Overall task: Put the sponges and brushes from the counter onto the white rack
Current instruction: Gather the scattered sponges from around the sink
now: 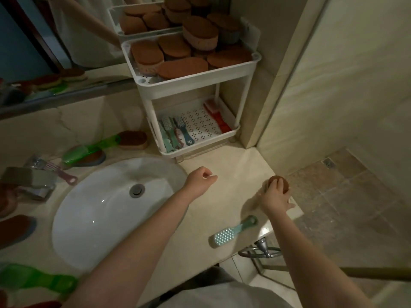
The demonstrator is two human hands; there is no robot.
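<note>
My right hand (274, 195) grips a brown-topped sponge (280, 182) at the counter's right edge. Beside the sink, my left hand (200, 177) hovers with its fingers curled and holds nothing. A teal brush (232, 232) lies on the counter just below my right hand. The white rack (195, 82) stands at the back against the wall. Its top tier is packed with several brown sponges (175, 46). Its lower tier holds several small brushes (175, 132) and a red brush (216, 115).
The white sink (106, 210) fills the counter's middle. To its left lie a green brush (89, 148), a brown sponge (133, 140), a pink-handled brush (55, 171) and more sponges. Another green brush (37, 280) lies bottom left. The tiled floor drops off at right.
</note>
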